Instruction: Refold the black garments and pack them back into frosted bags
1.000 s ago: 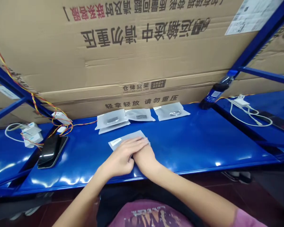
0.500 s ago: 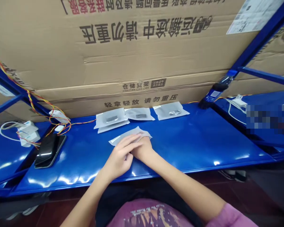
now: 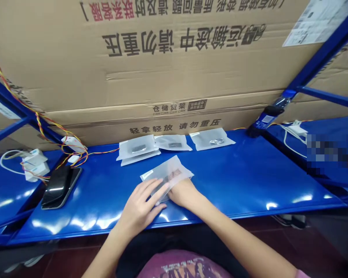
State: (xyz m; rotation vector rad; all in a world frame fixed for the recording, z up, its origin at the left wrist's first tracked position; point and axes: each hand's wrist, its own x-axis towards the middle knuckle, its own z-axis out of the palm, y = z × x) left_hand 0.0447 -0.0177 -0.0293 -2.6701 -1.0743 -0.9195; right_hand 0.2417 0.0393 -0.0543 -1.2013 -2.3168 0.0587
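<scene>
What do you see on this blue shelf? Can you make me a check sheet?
Surface: glossy blue shelf, shining with glare.
Things in hand: frosted plastic pouch, a dark item showing through.
Clutter: more pouches along the back; black smartphone; plastic bottle lying tilted.
Hands: left hand has fingers against the pouch; right hand goes under or inside it, cannot tell which.
Cables: twisted red-and-yellow wires.
Surroundings: cardboard carton with Chinese print behind; blue rack bar.
</scene>
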